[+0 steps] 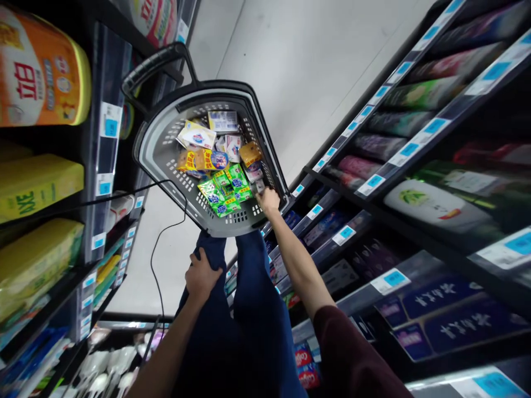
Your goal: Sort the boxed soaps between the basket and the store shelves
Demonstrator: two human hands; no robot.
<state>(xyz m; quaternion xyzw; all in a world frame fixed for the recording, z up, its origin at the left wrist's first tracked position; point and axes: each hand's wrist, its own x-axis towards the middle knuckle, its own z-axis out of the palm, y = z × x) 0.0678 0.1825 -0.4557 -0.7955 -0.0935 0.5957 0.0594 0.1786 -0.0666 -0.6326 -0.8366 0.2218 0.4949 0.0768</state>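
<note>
A grey shopping basket (215,226) with a black rim stands on the floor in front of my legs, its black handle (143,77) tipped to the left. My right hand (269,201) reaches in at the right side, fingers closed at a small pale pack (258,186); its kind is unclear. Green packets (226,190) lie left of this hand. Farther back are yellow-orange OMO packs (203,160), white packs (197,134), a boxed item (223,121) and an orange-brown pack (250,153). My left hand (202,275) rests on my left knee, thumb spread, holding nothing.
Shelves with price tags (111,127) rise on the left, with an orange jug (41,66) and yellow AXE packs (37,185). On the right, shelves hold bottles (440,204) and blue boxes (456,318). A thin black cable (152,260) hangs left of my legs.
</note>
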